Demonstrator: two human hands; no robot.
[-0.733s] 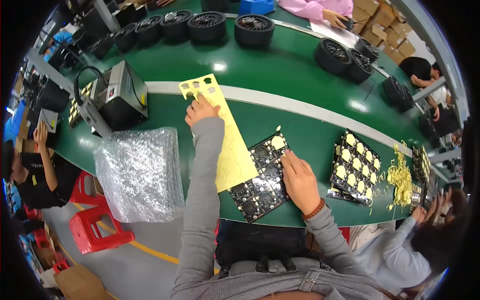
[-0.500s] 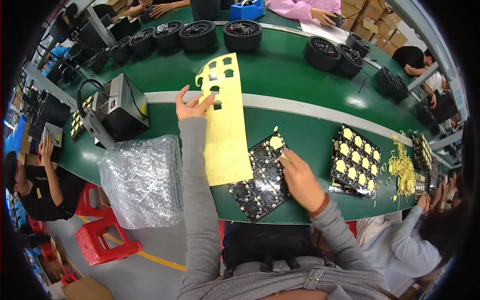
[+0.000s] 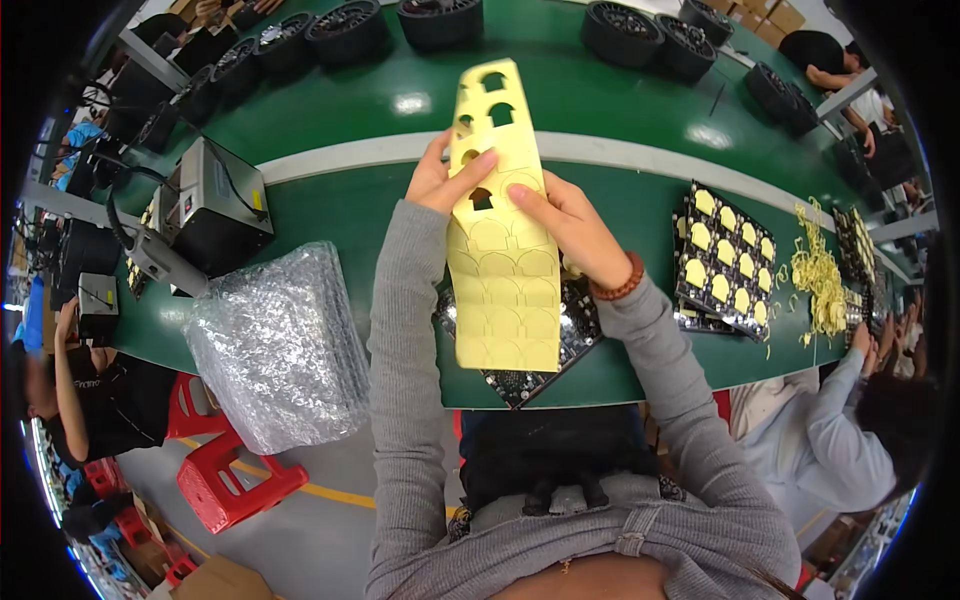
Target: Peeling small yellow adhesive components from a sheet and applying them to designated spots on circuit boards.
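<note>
A long yellow die-cut adhesive sheet [image 3: 505,290] is held up in front of me, its top end curling back. Several tab shapes are gone from its upper part, leaving holes; outlined shapes fill the lower part. My left hand [image 3: 447,182] grips its left edge, thumb across the front. From the right, my right hand [image 3: 583,232] is closed at the sheet's other edge, its thumb pressed on the face beside a cut shape. Under the sheet, partly hidden, a black circuit board panel [image 3: 583,325] lies at the table's near edge.
Stacked black panels [image 3: 722,262] with yellow pads lie to the right, beside a heap of yellow scraps [image 3: 818,275]. Bubble wrap [image 3: 280,350] and a boxy machine [image 3: 215,205] stand left. Black wheels [image 3: 440,20] line the far side. Co-workers sit at both sides; a red stool [image 3: 235,480] is lower left.
My right hand has left the circuit board panel and moved up to the yellow sheet. The sheet now covers more of the panel, and my left hand still holds it. The view has shifted.
</note>
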